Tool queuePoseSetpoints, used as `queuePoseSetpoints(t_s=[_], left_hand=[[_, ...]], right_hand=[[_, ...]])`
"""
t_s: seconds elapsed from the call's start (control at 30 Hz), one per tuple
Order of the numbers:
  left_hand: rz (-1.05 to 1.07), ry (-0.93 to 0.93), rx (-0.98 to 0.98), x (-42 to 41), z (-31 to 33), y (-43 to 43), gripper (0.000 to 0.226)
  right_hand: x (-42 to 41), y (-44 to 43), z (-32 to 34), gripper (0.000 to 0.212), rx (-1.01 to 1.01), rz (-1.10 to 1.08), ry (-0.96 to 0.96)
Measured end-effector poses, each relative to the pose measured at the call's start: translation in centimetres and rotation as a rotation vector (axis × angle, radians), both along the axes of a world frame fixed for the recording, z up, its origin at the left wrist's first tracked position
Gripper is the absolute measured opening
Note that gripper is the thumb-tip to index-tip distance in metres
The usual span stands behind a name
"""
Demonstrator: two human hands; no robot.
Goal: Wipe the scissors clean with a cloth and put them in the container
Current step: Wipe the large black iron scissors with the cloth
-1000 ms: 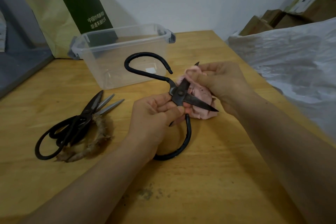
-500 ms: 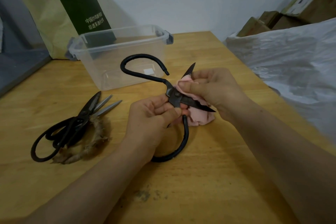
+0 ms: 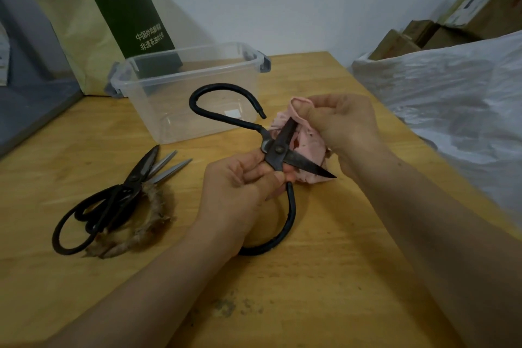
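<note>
Scissors of black iron, blades splayed, are pinched at the pivot by the left hand. Blades point rightward from that grip, where the right hand clamps pink cloth round the upper blade; beyond both grips waits the clear container.

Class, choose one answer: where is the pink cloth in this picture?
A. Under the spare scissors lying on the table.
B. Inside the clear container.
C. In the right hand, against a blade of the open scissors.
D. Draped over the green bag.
C: the right hand pinches the pink cloth over the upper blade of the open scissors, which the left hand holds near the pivot.
</note>
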State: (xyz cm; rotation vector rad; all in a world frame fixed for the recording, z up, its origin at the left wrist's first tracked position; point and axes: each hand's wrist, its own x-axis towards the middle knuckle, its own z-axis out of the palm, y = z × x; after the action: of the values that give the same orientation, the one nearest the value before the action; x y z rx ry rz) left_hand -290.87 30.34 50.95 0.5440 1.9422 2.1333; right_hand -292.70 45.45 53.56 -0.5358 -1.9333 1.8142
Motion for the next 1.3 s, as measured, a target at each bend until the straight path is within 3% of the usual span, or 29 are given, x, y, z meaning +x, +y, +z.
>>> queuePoseSetpoints(t_s=[0.07,0.23,0.33,0.43,0.6,0.77,0.9,1.1,1.3], left_hand=[[-0.005,-0.007,0.003,0.0,0.0,0.0,0.033],[-0.002,-0.012,0.006,-0.3,-0.1,0.0,0.027],[0.002,-0.01,0.013,-0.2,-0.2,0.0,0.03],[0.005,-0.032,0.025,-0.2,-0.2,0.1,0.032],[0.006,-0.019,0.011,-0.3,-0.1,0.0,0.026],[0.018,-0.03,0.015,-0.2,-0.3,0.1,0.031],[0.006,-0.075,0.025,-0.2,-0.1,0.2,0.03],[0.019,-0.084,0.021,-0.5,-0.3,-0.1,0.026],[0.034,-0.085,0.014,-0.6,-0.5,-0.2,0.026]], right_hand=[[0.3,0.0,0.0,0.022,-0.005,0.026,-0.016],[1.7,-0.7,-0.5,0.035,0.051,0.248,-0.108],[0.4,-0.5,-0.5,0.043,0.056,0.107,-0.06],[-0.1,-0.2,-0.2,0.036,0.107,0.003,-0.008],[1.7,-0.8,-0.7,0.025,0.084,0.286,-0.108],[0.2,-0.6,-0.6,0.014,0.174,0.068,0.009],[0.3,0.1,-0.3,0.02,0.144,0.019,0.078],[1.6,2.8,-0.2,0.027,0.056,-0.059,-0.067],[0.8,3.3,-0.1,0.019,0.238,0.024,-0.17]])
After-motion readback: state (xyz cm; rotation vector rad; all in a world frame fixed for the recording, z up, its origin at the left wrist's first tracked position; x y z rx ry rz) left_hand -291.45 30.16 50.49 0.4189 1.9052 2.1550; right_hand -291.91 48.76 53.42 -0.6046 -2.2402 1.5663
